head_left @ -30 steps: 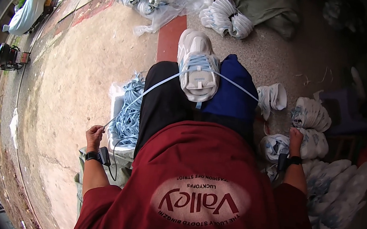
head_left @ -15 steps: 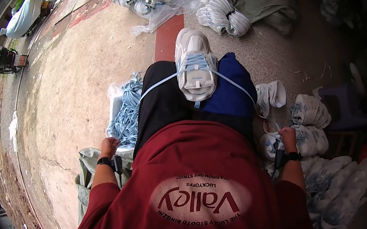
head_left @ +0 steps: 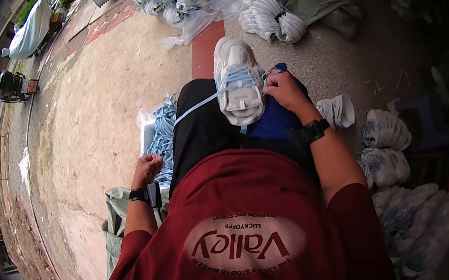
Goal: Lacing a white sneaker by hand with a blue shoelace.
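A white and grey sneaker rests on my lap, toe pointing away, with light-blue lacing across its tongue. My right hand is at the shoe's right edge, thumb and fingers pinched on the shoelace by the upper eyelets; the lace end there is mostly hidden by my fingers. From the shoe's left side the light-blue shoelace runs straight over my black-clad left thigh. My left hand is low on the left, fingers closed on this lace's far end, beside a box of loose blue laces.
Bundled white shoe uppers lie on the right, with a larger stack below them. More bundles and clear plastic sheeting are ahead. A dark stool stands at the right. Covered vehicles are far left.
My right hand has come from the bundles on the right up to the shoe's right edge. The taut lace on that side no longer shows. My left hand has shifted slightly up and right.
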Tool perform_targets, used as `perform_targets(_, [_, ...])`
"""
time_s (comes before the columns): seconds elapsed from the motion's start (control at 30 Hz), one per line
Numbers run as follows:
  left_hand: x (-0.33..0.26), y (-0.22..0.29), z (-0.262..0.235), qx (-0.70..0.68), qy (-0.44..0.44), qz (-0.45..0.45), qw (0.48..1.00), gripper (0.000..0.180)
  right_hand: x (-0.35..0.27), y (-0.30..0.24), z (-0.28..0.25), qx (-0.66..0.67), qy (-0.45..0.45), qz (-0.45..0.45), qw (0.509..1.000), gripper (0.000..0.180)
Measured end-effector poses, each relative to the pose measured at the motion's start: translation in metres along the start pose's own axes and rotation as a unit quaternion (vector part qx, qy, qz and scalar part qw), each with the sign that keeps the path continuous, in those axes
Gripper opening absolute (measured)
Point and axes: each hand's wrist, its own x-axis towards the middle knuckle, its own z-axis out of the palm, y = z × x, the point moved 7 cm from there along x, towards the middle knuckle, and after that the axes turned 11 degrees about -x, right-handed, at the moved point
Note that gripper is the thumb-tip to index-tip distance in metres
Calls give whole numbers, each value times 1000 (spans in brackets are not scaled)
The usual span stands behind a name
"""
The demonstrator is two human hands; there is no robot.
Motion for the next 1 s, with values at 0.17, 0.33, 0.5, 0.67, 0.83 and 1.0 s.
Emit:
perform_targets(0.17, [1,58,116,-96,-151,63,982,13,11,36,3,104,183,133,968,17])
perform_targets(0.33, [10,95,168,-63,-190,97,975,9,7,41,15,90,182,206,957,19])
perform_targets(0.5, [12,110,199,-29,-190,116,975,6,15,3,9,-166,246,14,955,17])
perform_targets(0.67, [25,109,242,8,-265,118,957,7,28,40,22,93,71,159,980,19])
perform_targets(0.83, [24,105,316,193,-234,104,947,14,12,25,17,-65,211,165,961,17])
perform_targets(1.0, [50,100,344,322,-237,286,871,16,-2,-19,14,-194,156,74,966,15])
